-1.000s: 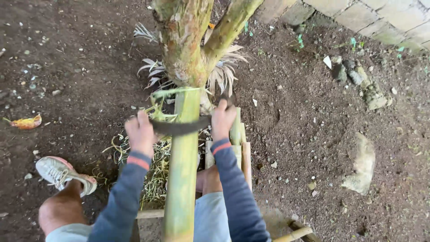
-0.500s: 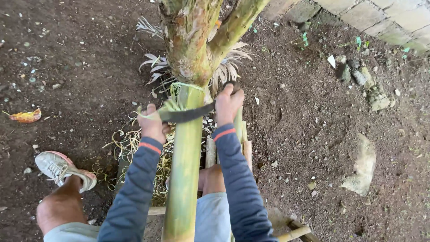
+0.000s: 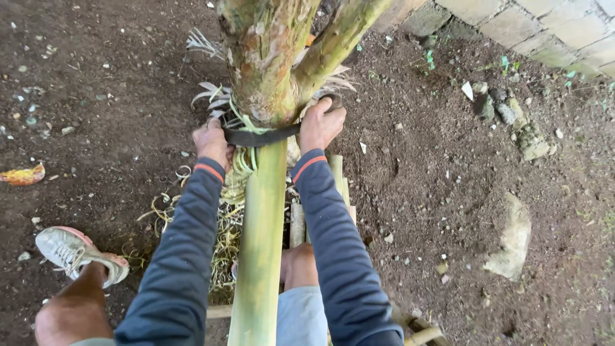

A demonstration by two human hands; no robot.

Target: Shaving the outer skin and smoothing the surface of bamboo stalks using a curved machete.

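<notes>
Ground: bare dark-brown soil (image 3: 448,192), damp-looking, uneven, scattered with small pebbles and bits of debris. Upper right corner: low edging of grey paving blocks (image 3: 544,29) laid in courses, with sparse green weeds (image 3: 506,64) at its foot. Beside the edging: cluster of small grey stones (image 3: 519,125). Right of centre: one larger pale flat stone (image 3: 512,240) half sunk in the soil. Far left: single yellow-orange fallen leaf (image 3: 22,174) lying on the earth. Light: even, soft daylight; no hard shadows. Outdoor setting; no walls or furniture in view.
</notes>
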